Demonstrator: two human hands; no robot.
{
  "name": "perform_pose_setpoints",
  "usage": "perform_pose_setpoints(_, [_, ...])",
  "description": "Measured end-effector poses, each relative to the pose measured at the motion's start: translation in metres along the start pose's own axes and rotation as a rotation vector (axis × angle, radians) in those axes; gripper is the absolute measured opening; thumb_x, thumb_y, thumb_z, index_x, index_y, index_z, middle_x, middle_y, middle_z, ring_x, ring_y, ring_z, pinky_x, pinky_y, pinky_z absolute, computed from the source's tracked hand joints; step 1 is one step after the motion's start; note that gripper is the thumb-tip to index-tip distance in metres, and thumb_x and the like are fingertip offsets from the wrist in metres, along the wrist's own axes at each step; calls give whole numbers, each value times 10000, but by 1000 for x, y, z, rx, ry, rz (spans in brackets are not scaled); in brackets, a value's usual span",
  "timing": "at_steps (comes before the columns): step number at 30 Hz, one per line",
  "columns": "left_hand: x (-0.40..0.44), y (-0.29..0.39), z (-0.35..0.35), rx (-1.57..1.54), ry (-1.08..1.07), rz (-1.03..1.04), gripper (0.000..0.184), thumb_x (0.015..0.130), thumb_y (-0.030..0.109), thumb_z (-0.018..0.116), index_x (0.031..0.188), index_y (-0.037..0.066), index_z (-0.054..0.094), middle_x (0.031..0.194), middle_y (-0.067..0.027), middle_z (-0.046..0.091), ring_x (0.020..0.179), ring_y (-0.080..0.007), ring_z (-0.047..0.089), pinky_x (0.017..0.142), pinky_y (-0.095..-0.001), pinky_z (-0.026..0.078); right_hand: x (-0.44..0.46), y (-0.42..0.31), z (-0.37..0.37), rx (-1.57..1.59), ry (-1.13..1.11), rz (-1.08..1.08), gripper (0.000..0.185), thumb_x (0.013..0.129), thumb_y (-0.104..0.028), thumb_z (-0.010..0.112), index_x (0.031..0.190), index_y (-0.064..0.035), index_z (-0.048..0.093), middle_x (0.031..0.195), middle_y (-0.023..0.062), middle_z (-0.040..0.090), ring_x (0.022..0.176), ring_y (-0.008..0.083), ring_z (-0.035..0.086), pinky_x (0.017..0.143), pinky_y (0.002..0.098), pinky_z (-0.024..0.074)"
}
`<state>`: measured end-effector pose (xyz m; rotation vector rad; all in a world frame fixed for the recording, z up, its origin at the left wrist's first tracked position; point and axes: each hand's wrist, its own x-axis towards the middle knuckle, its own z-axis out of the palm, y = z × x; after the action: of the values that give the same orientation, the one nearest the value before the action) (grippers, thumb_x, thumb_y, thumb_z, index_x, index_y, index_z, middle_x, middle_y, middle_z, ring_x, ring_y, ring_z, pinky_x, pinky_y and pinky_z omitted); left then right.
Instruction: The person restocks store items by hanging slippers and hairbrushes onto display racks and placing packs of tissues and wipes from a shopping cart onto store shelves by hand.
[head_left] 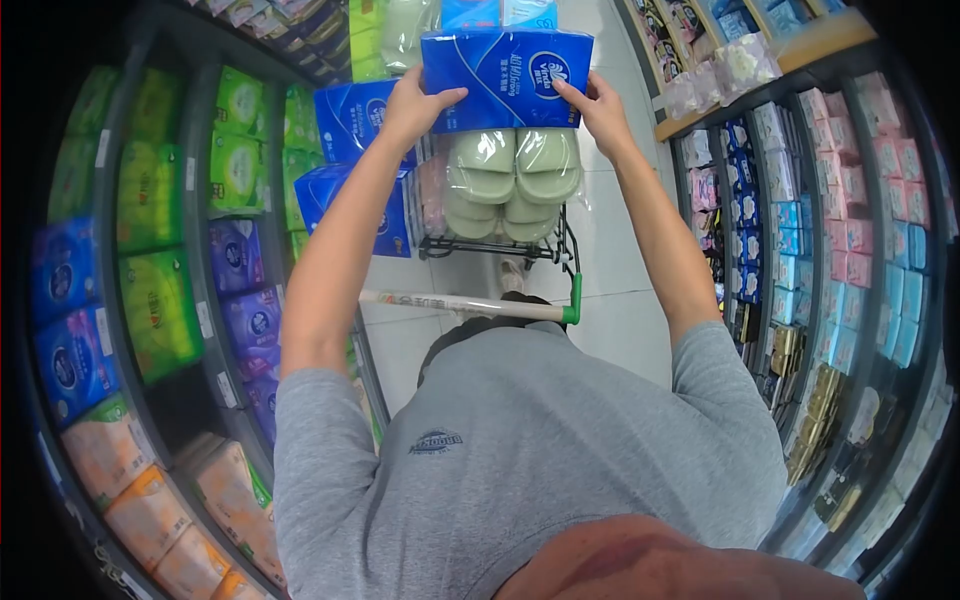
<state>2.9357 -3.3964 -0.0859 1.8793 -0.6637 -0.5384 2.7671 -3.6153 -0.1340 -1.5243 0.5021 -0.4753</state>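
Shelves (197, 250) left and right, cart (490, 248) between, slippers (482, 185) beyond its handle (500, 307)

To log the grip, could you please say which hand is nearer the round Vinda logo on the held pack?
Right: the right hand grips the blue pack beside the logo, while the left hand holds its opposite edge.
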Motion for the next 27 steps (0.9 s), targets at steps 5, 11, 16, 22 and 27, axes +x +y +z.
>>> perform_pose_setpoints(5, [-19,21,-4,78,95,8,435,751,155,761,1111,-22,592,989,-124,672,869,-166,642,769,-288,508,-12,-15,7,35,96,-45,484,778,-231,767,1144,34,592,938,78,667,815,112,612,751,234,492])
perform_pose_setpoints(11, [-78,46,-31,129,240,213,524,754,178,771,1208,8,572,1012,-89,665,912,-148,622,825,-275,493,-43,-45,25,259,116,-128,331,822,-99,691,1110,21,583,989,74,650,878,120,600,802,243,450])
perform_pose_setpoints(16, [-170,40,-51,-428,236,201,751,755,103,767,1383,-26,377,1248,-105,546,1127,-172,525,997,-326,393,-92,-58,71,509,-9,-63,390,811,-92,692,1148,19,530,1027,85,617,917,130,582,833,264,455])
perform_pose_setpoints(22, [-339,-25,-62,-533,571,1,860,742,66,772,1429,-26,264,1212,-145,558,1113,-218,551,923,-354,462,-170,-39,143,402,-435,118,410,829,-126,685,1177,19,522,1072,84,608,972,139,570,883,272,429])
perform_pose_setpoints(27, [-527,-62,-38,-711,1018,-161,852,758,104,765,1420,-15,243,1156,-175,584,1047,-232,583,873,-354,477,-266,-28,223,285,-920,226,474,839,-172,696,1219,36,506,1101,78,605,1005,139,558,896,276,416])
